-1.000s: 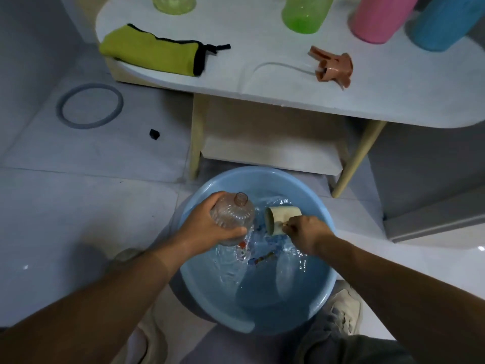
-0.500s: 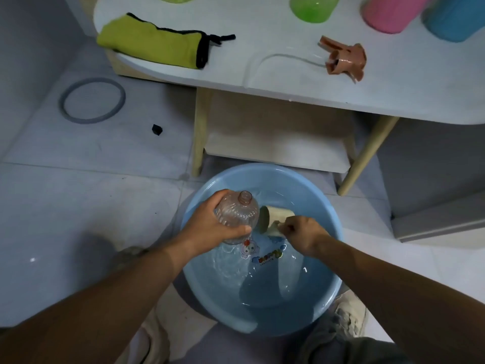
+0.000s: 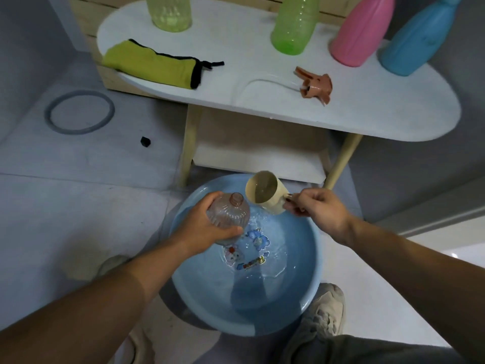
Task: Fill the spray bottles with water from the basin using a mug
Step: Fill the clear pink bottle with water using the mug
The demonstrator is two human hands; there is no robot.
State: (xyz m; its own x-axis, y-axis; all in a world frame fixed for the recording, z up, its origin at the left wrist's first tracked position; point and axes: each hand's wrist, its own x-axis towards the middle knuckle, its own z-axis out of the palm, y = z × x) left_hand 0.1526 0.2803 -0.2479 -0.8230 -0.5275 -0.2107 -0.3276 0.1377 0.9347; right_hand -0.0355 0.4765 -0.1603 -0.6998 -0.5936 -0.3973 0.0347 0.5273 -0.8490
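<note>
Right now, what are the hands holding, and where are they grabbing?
The left hand grips the clear ribbed plastic bottle round its body; the right hand pinches the cream plastic mug by its handle.

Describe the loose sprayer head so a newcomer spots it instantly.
Start at the white oval table beyond the blue basin. On its right half, in front of the pink bottle, lies the sprayer head. It alone is brownish-orange, with a clear tube curling left.
</note>
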